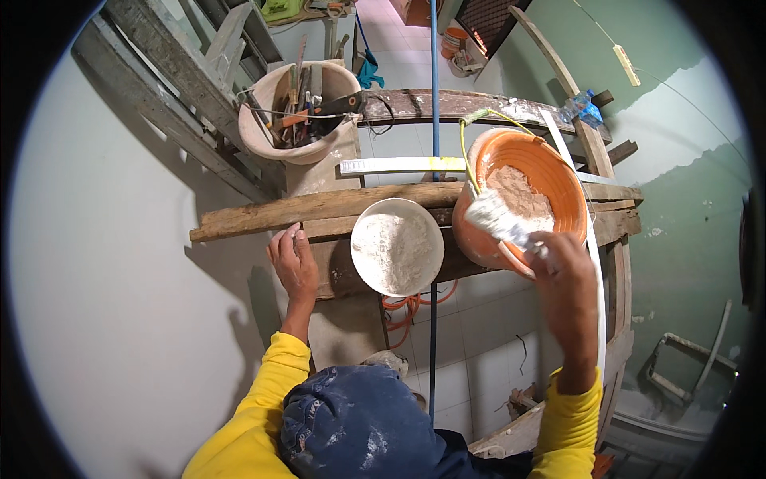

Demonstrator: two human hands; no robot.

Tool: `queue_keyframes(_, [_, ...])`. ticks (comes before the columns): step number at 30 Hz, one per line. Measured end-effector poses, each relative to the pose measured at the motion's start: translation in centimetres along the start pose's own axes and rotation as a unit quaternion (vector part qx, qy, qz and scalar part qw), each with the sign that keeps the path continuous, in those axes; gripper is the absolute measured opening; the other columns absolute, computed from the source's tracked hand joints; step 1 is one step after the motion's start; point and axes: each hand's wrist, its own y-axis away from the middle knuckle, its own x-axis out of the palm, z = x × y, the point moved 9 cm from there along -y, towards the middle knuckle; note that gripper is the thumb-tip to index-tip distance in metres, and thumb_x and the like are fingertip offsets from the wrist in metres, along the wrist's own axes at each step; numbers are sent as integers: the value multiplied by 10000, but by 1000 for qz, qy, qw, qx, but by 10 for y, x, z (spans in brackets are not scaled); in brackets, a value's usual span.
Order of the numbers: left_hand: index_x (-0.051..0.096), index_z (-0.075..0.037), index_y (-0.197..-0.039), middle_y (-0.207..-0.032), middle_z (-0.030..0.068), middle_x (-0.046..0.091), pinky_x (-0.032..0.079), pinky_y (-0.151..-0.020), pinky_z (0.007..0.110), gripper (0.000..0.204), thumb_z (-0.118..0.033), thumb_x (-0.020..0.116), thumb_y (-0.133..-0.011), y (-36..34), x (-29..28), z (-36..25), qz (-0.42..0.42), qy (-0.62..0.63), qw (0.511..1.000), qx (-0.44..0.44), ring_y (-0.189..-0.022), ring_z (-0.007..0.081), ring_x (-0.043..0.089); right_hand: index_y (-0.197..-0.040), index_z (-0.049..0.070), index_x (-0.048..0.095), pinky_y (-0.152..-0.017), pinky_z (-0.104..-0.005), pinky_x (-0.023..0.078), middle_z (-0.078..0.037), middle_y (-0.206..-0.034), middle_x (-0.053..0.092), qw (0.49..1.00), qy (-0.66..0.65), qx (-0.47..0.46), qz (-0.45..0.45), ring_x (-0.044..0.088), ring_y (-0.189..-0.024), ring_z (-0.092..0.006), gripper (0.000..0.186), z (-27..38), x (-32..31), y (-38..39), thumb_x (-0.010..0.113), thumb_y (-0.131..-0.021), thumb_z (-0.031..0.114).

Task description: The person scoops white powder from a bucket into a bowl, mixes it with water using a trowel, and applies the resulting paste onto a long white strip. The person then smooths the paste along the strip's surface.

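Observation:
My right hand [562,263] is closed round a white-coated tool with a broad, flat end [499,217]; whether it is a brush or a trowel I cannot tell. It slants across the near left rim of an orange bucket [570,219], which has a yellow handle and holds pinkish-brown material. Left of it, on the planks, stands a round white tub [357,255] holding off-white powder. My left hand [294,259] rests with fingers apart at the edge of a wooden plank [327,214], left of the tub.
A pale bucket [261,136] full of hand tools stands beyond the planks, near a ladder [152,80]. A blue pole [435,80] runs between tub and bucket. A white straightedge [399,166] lies behind the tub. An orange cable [411,307] lies below; a plastic bottle [589,110] sits far right.

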Motion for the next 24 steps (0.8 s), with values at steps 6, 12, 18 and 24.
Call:
queue_keyframes(6, [735, -40, -1231, -1222, 139, 662, 427, -1091, 477, 294, -260, 589, -1102, 1, 3, -2, 2, 2, 1000, -6, -1188, 338, 570, -1080, 79, 725, -754, -475, 570, -122, -966, 682, 992, 56, -90, 69, 714, -879, -348, 188, 49, 89, 18, 787, -920, 156])
queue_keyframes(12, [736, -45, -1228, -1221, 135, 656, 433, -1080, 473, 297, -273, 592, -1103, -1, 3, -4, 4, 16, 1000, -15, -1184, 338, 567, -995, 51, 712, -739, -498, 582, -159, -972, 685, 981, 113, -98, 126, 718, -900, -380, 146, 47, 166, -13, 714, -970, 195])
queue_keyframes(18, [742, -43, -1244, -1217, 136, 675, 455, -1067, 467, 304, -256, 562, -1122, 1, 2, -3, -4, -6, 1000, 0, -1181, 335, 591, -902, 48, 722, -708, -474, 609, -150, -931, 700, 974, 135, -128, 127, 753, -875, -334, 80, 58, 165, -21, 658, -909, 95])
queue_keyframes(24, [743, -48, -1234, -1218, 140, 679, 457, -1062, 469, 293, -249, 564, -1120, 0, 1, -4, -6, 2, 1000, -6, -1171, 341, 595, -895, 51, 726, -728, -472, 606, -147, -924, 698, 965, 129, -169, 153, 746, -891, -329, 82, 63, 159, -16, 659, -905, 98])
